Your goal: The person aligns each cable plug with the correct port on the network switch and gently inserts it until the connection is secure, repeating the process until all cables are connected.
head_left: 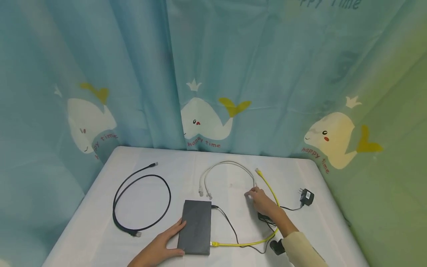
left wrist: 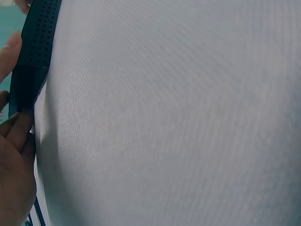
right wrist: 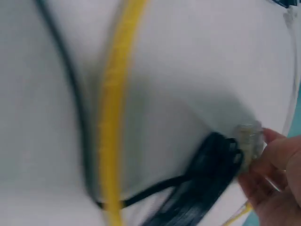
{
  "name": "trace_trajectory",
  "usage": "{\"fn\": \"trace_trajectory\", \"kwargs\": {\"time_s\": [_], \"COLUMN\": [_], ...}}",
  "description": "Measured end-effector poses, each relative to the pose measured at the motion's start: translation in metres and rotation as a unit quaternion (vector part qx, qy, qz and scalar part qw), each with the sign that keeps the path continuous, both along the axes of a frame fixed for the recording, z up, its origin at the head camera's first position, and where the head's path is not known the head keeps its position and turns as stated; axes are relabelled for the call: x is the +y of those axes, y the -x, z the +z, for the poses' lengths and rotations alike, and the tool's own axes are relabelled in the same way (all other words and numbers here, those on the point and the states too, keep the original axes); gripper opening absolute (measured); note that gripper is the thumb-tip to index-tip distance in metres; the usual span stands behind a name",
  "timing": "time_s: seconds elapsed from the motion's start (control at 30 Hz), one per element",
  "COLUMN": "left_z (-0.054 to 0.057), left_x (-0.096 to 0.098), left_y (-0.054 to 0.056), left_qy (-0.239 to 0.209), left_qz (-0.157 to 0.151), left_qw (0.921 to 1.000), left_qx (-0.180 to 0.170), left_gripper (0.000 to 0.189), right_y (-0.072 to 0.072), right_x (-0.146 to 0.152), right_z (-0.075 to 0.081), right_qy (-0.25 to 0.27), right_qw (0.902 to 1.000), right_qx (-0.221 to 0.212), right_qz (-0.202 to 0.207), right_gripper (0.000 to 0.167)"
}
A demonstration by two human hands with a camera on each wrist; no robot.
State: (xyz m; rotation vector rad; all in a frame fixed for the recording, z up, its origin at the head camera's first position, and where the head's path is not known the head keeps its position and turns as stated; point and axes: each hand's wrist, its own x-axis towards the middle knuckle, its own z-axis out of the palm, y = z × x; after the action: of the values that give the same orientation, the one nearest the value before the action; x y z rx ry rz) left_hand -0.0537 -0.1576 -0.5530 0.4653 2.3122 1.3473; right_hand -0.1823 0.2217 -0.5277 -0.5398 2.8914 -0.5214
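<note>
Left fingers (head_left: 176, 229) hold black box (head_left: 197, 227); right fingers (right wrist: 277, 151) pinch clear plug (right wrist: 249, 141)

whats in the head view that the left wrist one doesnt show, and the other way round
Only the head view shows the yellow cable, the white cable and the power plug. Only the left wrist view shows rows of small holes in the dark box. Both show that box, the left hand and the white table.

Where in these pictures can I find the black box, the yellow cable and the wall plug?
Black box (head_left: 195, 227), head view: middle of its top.
Yellow cable (head_left: 256, 243), head view: the stretch curving away from the box.
Wall plug (head_left: 308, 198), head view: its body, beside the prongs.
</note>
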Motion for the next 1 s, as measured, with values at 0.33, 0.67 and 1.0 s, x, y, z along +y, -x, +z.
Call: {"fn": "trace_trajectory", "kwargs": {"time_s": [0.33,0.67,1.0], "left_z": [0.004,0.003,0.001], "left_x": [-0.001,0.000,0.001], "left_y": [0.004,0.002,-0.001], "left_qy": [-0.006,-0.003,-0.005], "left_qz": [0.008,0.019,0.019], "left_qw": [0.9999,0.9998,0.9998], "left_qx": [0.006,0.001,-0.009], "left_gripper": [0.082,0.082,0.082], "right_y": [0.003,0.005,-0.010], "right_x": [0.002,-0.012,-0.018], "right_z": [0.007,0.018,0.038], "right_qy": [0.136,0.251,0.327], "right_qw": [0.9605,0.9089,0.7966], "right_qx": [0.242,0.331,0.508], "right_qz": [0.004,0.033,0.029], "right_gripper": [0.029,0.029,0.016]}}
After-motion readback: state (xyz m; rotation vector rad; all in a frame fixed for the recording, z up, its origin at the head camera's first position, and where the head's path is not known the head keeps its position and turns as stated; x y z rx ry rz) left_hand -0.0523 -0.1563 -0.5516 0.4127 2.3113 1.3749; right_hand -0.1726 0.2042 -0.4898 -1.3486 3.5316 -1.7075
